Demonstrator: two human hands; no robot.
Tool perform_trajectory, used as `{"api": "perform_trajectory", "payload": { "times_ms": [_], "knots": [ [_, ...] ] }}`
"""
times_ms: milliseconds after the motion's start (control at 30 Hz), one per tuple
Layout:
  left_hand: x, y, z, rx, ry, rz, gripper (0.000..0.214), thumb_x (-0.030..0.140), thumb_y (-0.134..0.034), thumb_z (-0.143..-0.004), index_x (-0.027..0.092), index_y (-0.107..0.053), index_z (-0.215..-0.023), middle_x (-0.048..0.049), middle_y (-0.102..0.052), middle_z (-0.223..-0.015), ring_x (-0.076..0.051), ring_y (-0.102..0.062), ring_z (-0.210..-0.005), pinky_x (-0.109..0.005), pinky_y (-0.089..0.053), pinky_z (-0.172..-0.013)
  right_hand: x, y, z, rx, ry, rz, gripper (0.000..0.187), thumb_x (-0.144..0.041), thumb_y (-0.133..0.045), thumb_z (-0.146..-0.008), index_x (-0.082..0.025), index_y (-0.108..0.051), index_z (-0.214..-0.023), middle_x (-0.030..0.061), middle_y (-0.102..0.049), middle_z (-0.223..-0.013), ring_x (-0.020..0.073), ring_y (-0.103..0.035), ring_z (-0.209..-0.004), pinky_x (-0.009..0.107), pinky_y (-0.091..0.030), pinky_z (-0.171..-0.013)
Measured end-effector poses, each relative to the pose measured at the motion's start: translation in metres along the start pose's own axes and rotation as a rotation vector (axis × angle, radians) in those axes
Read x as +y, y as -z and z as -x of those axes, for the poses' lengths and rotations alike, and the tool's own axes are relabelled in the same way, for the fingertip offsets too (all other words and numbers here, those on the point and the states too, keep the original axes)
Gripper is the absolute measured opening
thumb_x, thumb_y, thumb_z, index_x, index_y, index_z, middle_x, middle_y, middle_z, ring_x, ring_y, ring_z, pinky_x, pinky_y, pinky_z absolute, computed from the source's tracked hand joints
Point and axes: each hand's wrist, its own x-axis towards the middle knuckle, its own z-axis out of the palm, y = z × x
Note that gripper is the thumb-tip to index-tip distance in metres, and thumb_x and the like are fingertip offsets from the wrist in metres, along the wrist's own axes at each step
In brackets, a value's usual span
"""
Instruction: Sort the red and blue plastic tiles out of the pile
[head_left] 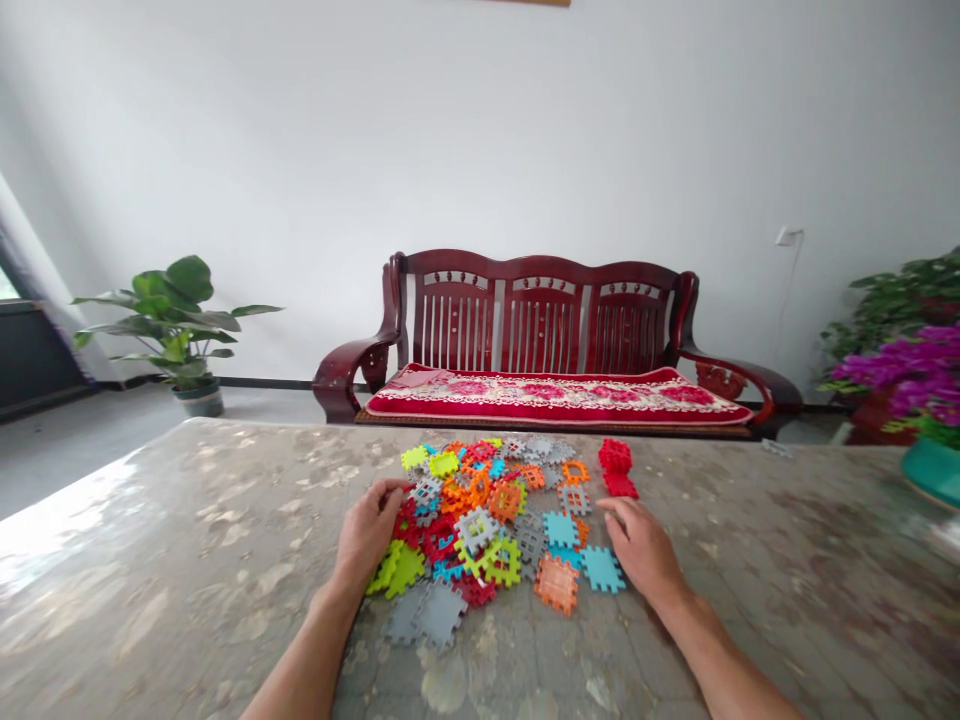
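Note:
A heap of flat, notched plastic building tiles (491, 515) in red, orange, yellow-green, blue and grey lies on the marble-patterned table (187, 560). My left hand (369, 535) rests at the heap's left edge, fingers curled over red and yellow-green tiles; whether it grips any tile is hidden. My right hand (641, 548) lies at the right edge with fingers stretched toward the tiles, next to a blue tile (602, 568). Just beyond the right hand stands a small stack of red tiles (616, 466).
A dark red wooden bench (540, 340) with a red floral cushion stands behind the table against the white wall. A potted green plant (176, 325) is on the floor at left. Purple flowers in a teal pot (926, 400) sit at the table's right end.

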Motion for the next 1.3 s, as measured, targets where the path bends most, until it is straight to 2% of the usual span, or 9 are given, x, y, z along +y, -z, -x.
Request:
{"api": "perform_trajectory", "payload": {
  "times_ms": [167,367,500,600,700,800,900,1167,1300],
  "knots": [
    [0.008,0.003,0.004,0.060,0.056,0.016,0.036,0.045,-0.047,-0.082,0.022,-0.070,-0.096,0.0009,-0.072,-0.073,-0.019,-0.066,-0.072,-0.026,-0.046,-0.065,-0.004,0.001,0.003,0.007,0.028,-0.015,0.026,-0.026,-0.042,-0.089,-0.024,-0.068,-0.094,0.0038,-0.071,-0.096,0.0200,-0.065,-0.093,0.033,-0.048,-0.084],
    [0.013,0.005,0.005,0.191,0.105,0.113,0.038,0.043,-0.047,-0.079,0.019,-0.069,-0.099,-0.0023,-0.072,-0.074,-0.021,-0.067,-0.075,-0.028,-0.047,-0.067,-0.005,0.000,0.006,0.014,0.041,0.004,0.027,-0.024,-0.041,-0.090,-0.023,-0.068,-0.095,0.0047,-0.071,-0.097,0.0204,-0.065,-0.094,0.034,-0.048,-0.085],
    [0.012,0.007,0.005,0.218,0.084,0.149,0.040,0.045,-0.046,-0.081,0.020,-0.068,-0.102,-0.0030,-0.072,-0.081,-0.021,-0.067,-0.081,-0.030,-0.048,-0.074,-0.007,0.001,0.008,0.028,0.051,0.027,0.028,-0.024,-0.040,-0.091,-0.023,-0.067,-0.096,0.0057,-0.071,-0.099,0.0209,-0.064,-0.095,0.035,-0.048,-0.085],
    [0.010,0.006,0.006,0.170,0.006,0.141,0.039,0.048,-0.045,-0.083,0.021,-0.069,-0.099,-0.0033,-0.073,-0.088,-0.022,-0.066,-0.087,-0.031,-0.047,-0.080,-0.007,0.002,0.009,0.036,0.060,0.031,0.028,-0.024,-0.041,-0.090,-0.023,-0.068,-0.095,0.0055,-0.071,-0.098,0.0209,-0.065,-0.094,0.035,-0.049,-0.084],
    [0.009,0.004,0.008,0.061,-0.074,0.147,0.040,0.050,-0.045,-0.085,0.021,-0.070,-0.096,-0.0034,-0.074,-0.091,-0.022,-0.066,-0.089,-0.031,-0.047,-0.082,-0.007,0.002,0.009,0.047,0.079,0.025,0.027,-0.023,-0.042,-0.089,-0.023,-0.068,-0.094,0.0052,-0.072,-0.097,0.0206,-0.066,-0.093,0.034,-0.049,-0.084],
    [0.011,0.001,0.008,-0.009,-0.151,0.061,0.038,0.052,-0.048,-0.085,0.022,-0.071,-0.090,-0.0032,-0.074,-0.092,-0.023,-0.066,-0.092,-0.031,-0.046,-0.085,-0.007,0.002,0.009,0.053,0.093,0.032,0.027,-0.023,-0.042,-0.089,-0.023,-0.068,-0.095,0.0053,-0.072,-0.097,0.0204,-0.066,-0.093,0.034,-0.049,-0.084],
    [0.013,0.000,0.008,-0.010,-0.155,-0.003,0.038,0.052,-0.048,-0.086,0.022,-0.071,-0.089,-0.0031,-0.075,-0.094,-0.024,-0.066,-0.094,-0.032,-0.046,-0.088,-0.008,0.002,0.009,0.056,0.096,0.042,0.027,-0.023,-0.042,-0.089,-0.023,-0.068,-0.094,0.0047,-0.072,-0.096,0.0200,-0.066,-0.092,0.033,-0.050,-0.084],
    [0.013,0.001,0.010,-0.055,-0.191,0.017,0.045,0.056,-0.042,-0.089,0.021,-0.070,-0.088,-0.0032,-0.074,-0.091,-0.022,-0.066,-0.091,-0.030,-0.047,-0.085,-0.008,0.003,0.009,0.063,0.106,0.050,0.025,-0.022,-0.044,-0.088,-0.023,-0.068,-0.095,0.0050,-0.071,-0.095,0.0202,-0.065,-0.091,0.034,-0.050,-0.084],
    [0.015,0.000,0.010,-0.090,-0.242,-0.016,0.041,0.053,-0.044,-0.088,0.021,-0.069,-0.086,-0.0038,-0.073,-0.092,-0.022,-0.065,-0.093,-0.031,-0.047,-0.087,-0.029,0.003,0.013,0.051,0.167,0.025,0.023,-0.022,-0.047,-0.089,-0.023,-0.068,-0.098,0.0060,-0.070,-0.101,0.0214,-0.063,-0.098,0.038,-0.049,-0.090]
  ]
}}
